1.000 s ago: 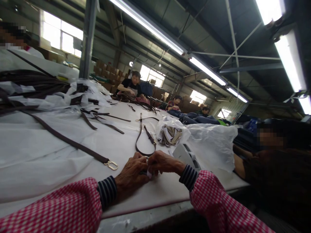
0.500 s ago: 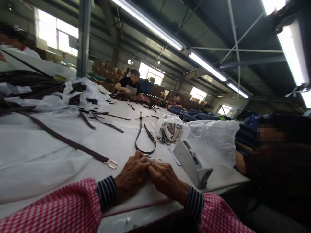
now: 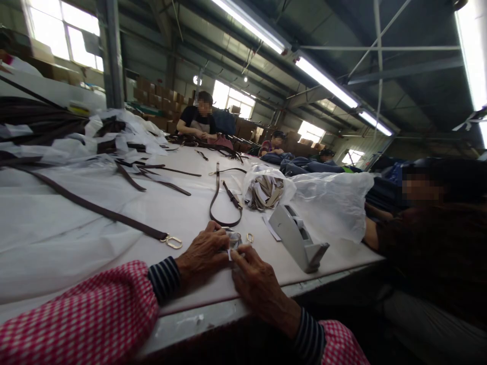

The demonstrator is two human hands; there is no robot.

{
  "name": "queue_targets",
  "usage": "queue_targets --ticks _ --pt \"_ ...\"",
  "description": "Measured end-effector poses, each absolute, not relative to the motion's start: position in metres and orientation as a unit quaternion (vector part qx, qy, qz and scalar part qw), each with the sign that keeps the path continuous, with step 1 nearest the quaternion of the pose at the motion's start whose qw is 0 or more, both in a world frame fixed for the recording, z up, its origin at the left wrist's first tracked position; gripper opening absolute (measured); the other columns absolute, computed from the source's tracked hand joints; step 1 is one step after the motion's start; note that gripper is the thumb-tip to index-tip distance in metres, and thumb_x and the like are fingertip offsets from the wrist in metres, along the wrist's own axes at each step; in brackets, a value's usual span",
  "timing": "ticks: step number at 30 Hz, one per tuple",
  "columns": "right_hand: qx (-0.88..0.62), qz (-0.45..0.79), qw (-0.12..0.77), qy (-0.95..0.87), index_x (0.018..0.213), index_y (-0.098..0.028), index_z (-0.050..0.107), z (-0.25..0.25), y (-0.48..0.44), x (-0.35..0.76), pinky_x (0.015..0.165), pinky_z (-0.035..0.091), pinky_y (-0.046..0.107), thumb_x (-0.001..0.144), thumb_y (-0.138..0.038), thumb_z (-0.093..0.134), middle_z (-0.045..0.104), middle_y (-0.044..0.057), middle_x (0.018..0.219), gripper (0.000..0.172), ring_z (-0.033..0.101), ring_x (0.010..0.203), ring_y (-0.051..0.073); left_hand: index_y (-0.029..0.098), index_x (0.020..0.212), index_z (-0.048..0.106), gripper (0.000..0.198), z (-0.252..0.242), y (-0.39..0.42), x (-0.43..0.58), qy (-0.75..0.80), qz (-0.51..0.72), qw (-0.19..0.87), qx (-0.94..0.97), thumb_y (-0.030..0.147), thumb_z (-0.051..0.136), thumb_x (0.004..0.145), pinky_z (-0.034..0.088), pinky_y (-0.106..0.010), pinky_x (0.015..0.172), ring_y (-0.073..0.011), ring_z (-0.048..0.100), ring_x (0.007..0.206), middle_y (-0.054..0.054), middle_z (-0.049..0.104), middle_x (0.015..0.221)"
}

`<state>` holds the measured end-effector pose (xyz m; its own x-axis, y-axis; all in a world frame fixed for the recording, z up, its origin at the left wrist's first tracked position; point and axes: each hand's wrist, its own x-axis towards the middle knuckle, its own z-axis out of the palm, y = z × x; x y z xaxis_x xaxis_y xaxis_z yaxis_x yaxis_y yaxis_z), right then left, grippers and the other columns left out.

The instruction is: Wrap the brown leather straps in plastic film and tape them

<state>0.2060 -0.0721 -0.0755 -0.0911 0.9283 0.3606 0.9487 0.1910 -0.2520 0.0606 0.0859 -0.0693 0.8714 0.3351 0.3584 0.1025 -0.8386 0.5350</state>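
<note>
My left hand is closed, with its fingertips at a small greyish thing in clear wrapping; the fingers hide part of it. My right hand pinches beside the left thumb, where a small white strip shows between the hands. Just beyond the right fingers, a gold oval ring lies on the table. A dark brown strap lies looped beyond my hands, with its buckle end to the right. Left of my left hand, another brown strap ends in a gold clasp.
A grey tape dispenser stands at the right near the table edge. Behind it lies a clear plastic bag of beige strips. Brown straps and white wrapping are heaped at left. A co-worker sits close at right; others work farther back.
My right hand has drawn slightly back toward me and apart from the left, uncovering the white strip, the wrapped thing and more of the gold ring. The view has shifted slightly.
</note>
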Motion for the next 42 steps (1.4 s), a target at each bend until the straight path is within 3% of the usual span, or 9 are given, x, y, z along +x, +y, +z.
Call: queue_targets --ticks 4,10,18,23,28,31,34,38,42 --pt "-0.647 -0.029 0.226 -0.728 0.141 -0.019 0.052 -0.078 -0.074 0.206 0.101 0.056 0.045 0.094 -0.014 0.055 0.057 0.015 0.131 0.047 0.059 0.117 0.027 0.021 0.088 0.069 0.018 -0.058 0.092 0.056 0.112 0.171 0.301 0.931 0.038 0.071 0.086 0.045 -0.037 0.091 -0.0284 0.049 0.110 -0.004 0.064 0.094" --pt "-0.657 0.069 0.281 -0.696 0.137 -0.026 0.057 -0.068 -0.078 0.210 0.100 0.055 0.036 0.094 -0.014 0.057 0.057 0.008 0.127 0.045 0.061 0.115 0.022 0.020 0.090 0.067 0.017 -0.057 0.088 0.056 0.150 0.183 0.286 0.928 0.033 0.074 0.081 0.045 -0.036 0.090 -0.0294 0.050 0.112 -0.005 0.064 0.095" --pt "-0.648 0.083 0.312 -0.689 0.136 -0.029 0.057 -0.074 -0.079 0.211 0.103 0.051 0.038 0.091 -0.010 0.058 0.056 0.007 0.128 0.049 0.060 0.115 0.022 0.021 0.088 0.064 0.016 -0.064 0.085 0.058 0.098 0.198 0.234 0.947 0.036 0.062 0.094 0.045 -0.036 0.091 -0.0288 0.047 0.111 -0.006 0.062 0.094" --pt "-0.653 0.060 0.351 -0.668 0.121 -0.027 0.068 -0.051 -0.098 0.236 0.092 0.054 0.036 0.090 -0.014 0.061 0.061 0.006 0.121 0.035 0.063 0.103 0.022 0.022 0.095 0.064 0.019 -0.076 0.088 0.058 0.072 0.215 0.207 0.952 0.037 0.055 0.099 0.045 -0.037 0.092 -0.0289 0.047 0.113 -0.006 0.064 0.103" --pt "-0.751 -0.016 0.386 -0.536 0.104 -0.020 0.075 0.011 -0.131 0.317 0.077 0.053 0.034 0.087 -0.030 0.062 0.064 0.010 0.116 0.023 0.061 0.090 0.022 0.022 0.098 0.065 0.017 -0.079 0.089 0.058 0.080 0.211 0.218 0.950 0.034 0.053 0.098 0.046 -0.038 0.091 -0.0303 0.049 0.117 -0.006 0.064 0.104" --pt "-0.813 0.005 0.405 -0.419 0.090 -0.018 0.076 0.034 -0.144 0.364 0.066 0.049 0.030 0.077 -0.036 0.065 0.067 0.011 0.107 0.025 0.059 0.087 0.022 0.022 0.099 0.067 0.018 -0.075 0.086 0.057 0.084 0.212 0.229 0.946 0.035 0.053 0.097 0.048 -0.038 0.090 -0.0303 0.051 0.115 -0.007 0.065 0.104" --pt "-0.833 0.093 0.388 -0.384 0.079 -0.015 0.076 0.028 -0.151 0.383 0.055 0.043 0.026 0.074 -0.044 0.067 0.070 0.010 0.085 0.031 0.060 0.076 0.021 0.021 0.098 0.067 0.022 -0.072 0.087 0.057 0.084 0.217 0.233 0.944 0.038 0.052 0.097 0.049 -0.038 0.090 -0.0303 0.054 0.113 -0.008 0.066 0.104" --pt "-0.827 0.163 0.410 -0.350 0.090 -0.015 0.078 0.007 -0.157 0.381 0.057 0.041 0.025 0.078 -0.053 0.061 0.070 0.008 0.082 0.043 0.060 0.077 0.020 0.020 0.097 0.068 0.022 -0.075 0.091 0.058 0.074 0.216 0.227 0.947 0.038 0.054 0.096 0.050 -0.037 0.091 -0.0295 0.057 0.111 -0.008 0.067 0.105" --pt "-0.820 0.171 0.446 -0.317 0.084 -0.015 0.078 0.008 -0.156 0.381 0.062 0.039 0.025 0.072 -0.048 0.070 0.070 0.007 0.085 0.036 0.056 0.080 0.018 0.022 0.092 0.068 0.016 -0.080 0.095 0.059 0.065 0.254 0.218 0.940 0.036 0.061 0.093 0.052 -0.031 0.087 -0.0266 0.060 0.108 -0.005 0.068 0.101"
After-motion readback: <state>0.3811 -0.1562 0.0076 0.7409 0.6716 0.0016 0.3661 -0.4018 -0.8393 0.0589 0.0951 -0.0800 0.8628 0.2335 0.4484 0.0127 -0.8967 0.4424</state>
